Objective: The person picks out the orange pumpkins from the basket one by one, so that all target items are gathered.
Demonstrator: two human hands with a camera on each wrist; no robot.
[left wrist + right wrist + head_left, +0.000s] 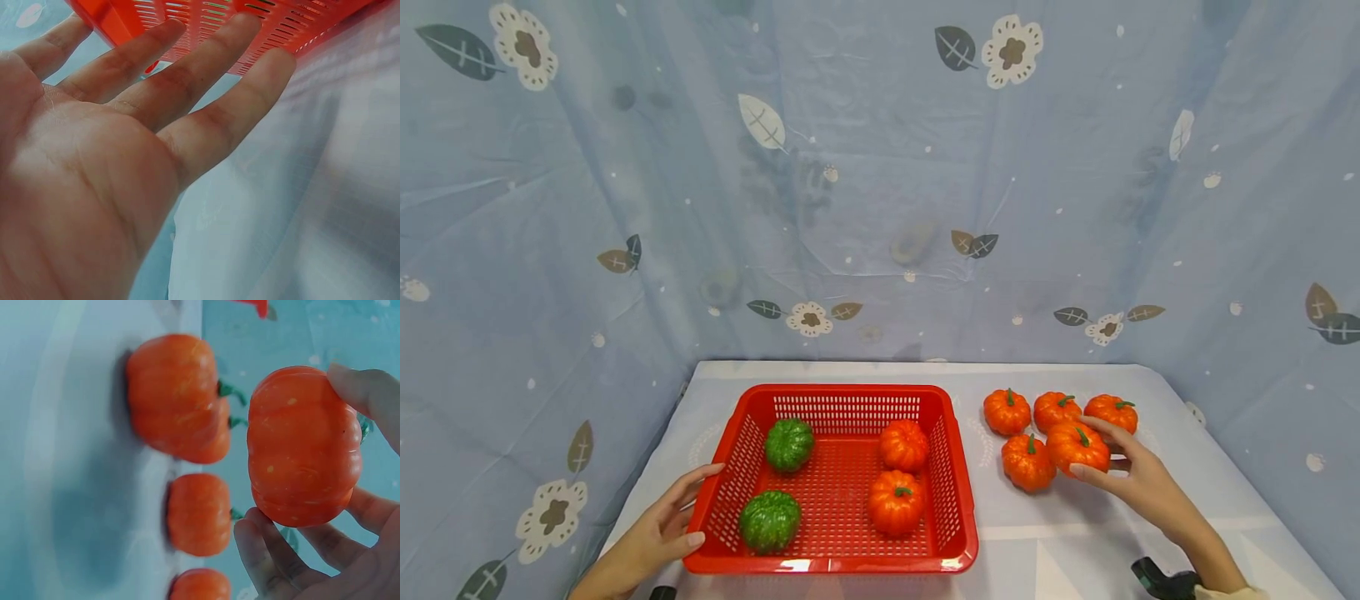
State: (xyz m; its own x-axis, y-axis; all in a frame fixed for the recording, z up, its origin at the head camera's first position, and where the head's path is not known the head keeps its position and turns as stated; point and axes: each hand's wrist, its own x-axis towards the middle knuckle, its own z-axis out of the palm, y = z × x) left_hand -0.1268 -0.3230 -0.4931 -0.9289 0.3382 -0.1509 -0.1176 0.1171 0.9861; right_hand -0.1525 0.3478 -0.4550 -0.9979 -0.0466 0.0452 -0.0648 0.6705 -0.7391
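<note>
a pumpkin raised in my right hand

my left hand is at the left side of the basket, fingers nearly straight and touching its red wall. my right thumb and fingers pinch the orange pumpkin from its sides, stem up, clear of the table. in the basket's near half sit a green pumpkin at left and an orange pumpkin at right; behind them, a second green pumpkin and a second orange pumpkin. right of the basket, a loose pumpkin is just left of my held one; three more pumpkins line up farther back. beyond hangs a flowered blue cloth.
</note>
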